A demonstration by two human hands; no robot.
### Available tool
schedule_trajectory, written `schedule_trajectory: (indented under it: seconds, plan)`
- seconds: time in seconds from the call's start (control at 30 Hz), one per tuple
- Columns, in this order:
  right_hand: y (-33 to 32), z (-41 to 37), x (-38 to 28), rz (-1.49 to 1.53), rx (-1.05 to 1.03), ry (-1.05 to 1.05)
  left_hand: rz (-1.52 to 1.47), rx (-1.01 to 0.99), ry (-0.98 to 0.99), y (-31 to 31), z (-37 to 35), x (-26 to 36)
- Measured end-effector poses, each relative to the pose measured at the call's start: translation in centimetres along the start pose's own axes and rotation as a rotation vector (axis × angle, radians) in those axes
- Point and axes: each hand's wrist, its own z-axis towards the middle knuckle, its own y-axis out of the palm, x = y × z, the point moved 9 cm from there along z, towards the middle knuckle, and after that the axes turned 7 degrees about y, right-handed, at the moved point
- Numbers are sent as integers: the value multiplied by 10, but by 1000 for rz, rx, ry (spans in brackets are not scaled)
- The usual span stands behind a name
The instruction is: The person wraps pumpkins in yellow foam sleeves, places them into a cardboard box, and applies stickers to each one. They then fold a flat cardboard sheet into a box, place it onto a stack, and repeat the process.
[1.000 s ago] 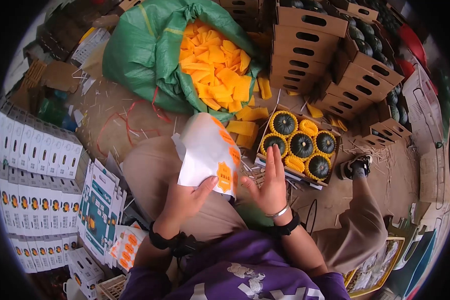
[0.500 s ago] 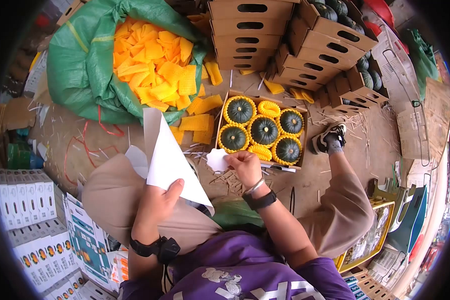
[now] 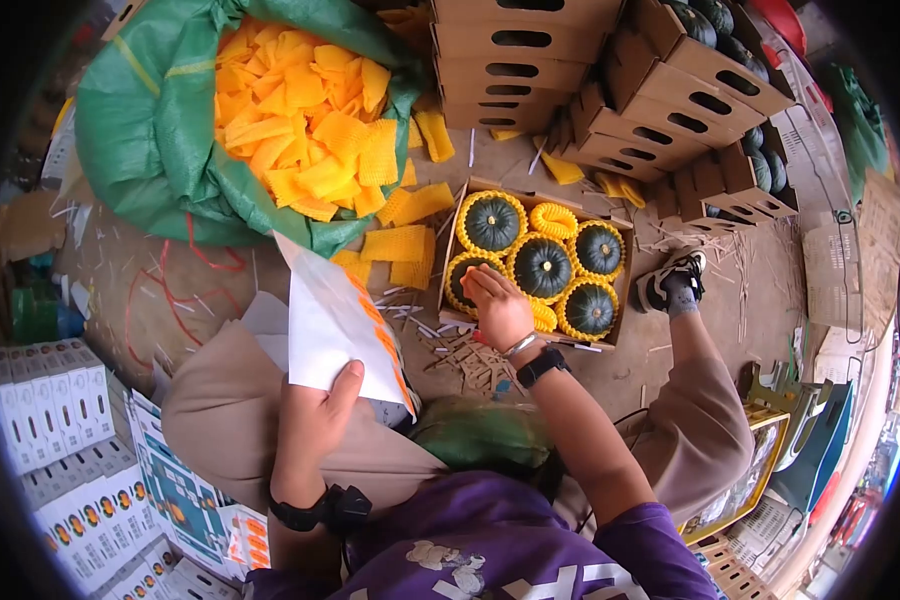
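A sheet of paper (image 3: 330,320) with a row of orange stickers along its right edge is gripped by my left hand (image 3: 320,425), thumb on top. My right hand (image 3: 500,308) lies on the lower-left squash (image 3: 459,283) in the cardboard box (image 3: 615,338), fingers together; a bit of orange shows at the fingertips. Five dark green squashes sit in the box in yellow foam nets, among them the central squash (image 3: 544,268). Folded yellow nets (image 3: 553,221) fill gaps between them.
A green sack (image 3: 140,130) of yellow foam nets (image 3: 310,120) stands at the upper left. Stacked cardboard boxes (image 3: 515,70) rise behind the packed box. My shoe (image 3: 670,280) is to its right. Printed cartons (image 3: 60,410) stand at the lower left, and a yellow crate (image 3: 755,470) at the lower right.
My right hand has moved from in front of the box onto the lower-left squash, and the white scalloped piece it held is no longer visible. The paper has tilted, showing its orange stickers.
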Motion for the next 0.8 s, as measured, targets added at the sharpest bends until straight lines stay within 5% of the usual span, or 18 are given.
schedule_trajectory:
  seconds: [0.07,0.27,0.33,0.4,0.47,0.5,0.53,0.6,0.7,0.77,0.8]
  plan:
    - [1,0,-2,-91,33,-117,-46,-18,22,4,5,4]
    - [-8,-5,-23,-403,-217,-33,-339,-34,6,-3,8,13]
    - [-80,-9,-82,86,15,-42,-348,-53,53,-1,0,20]
    - [-90,-21,-117,940,-349,119,-657,-138,31,10,-13,23]
    - [-109,-31,-152,823,-463,143,-755,-175,46,17,-15,19]
    - [-126,-28,-162,817,-204,36,-890,-169,6,20,-16,12]
    - [-127,-28,-164,823,-187,32,-1025,-166,-37,25,-17,10]
    - [-111,-29,-154,848,-321,242,-929,-265,220,40,-19,45]
    - [-125,-26,-152,731,-128,183,-585,-294,222,51,-25,29]
    - [-124,-24,-149,777,-192,220,-569,-352,-65,55,-25,-7]
    - [-111,-30,-140,1114,-156,299,-564,-356,-70,54,-26,-11]
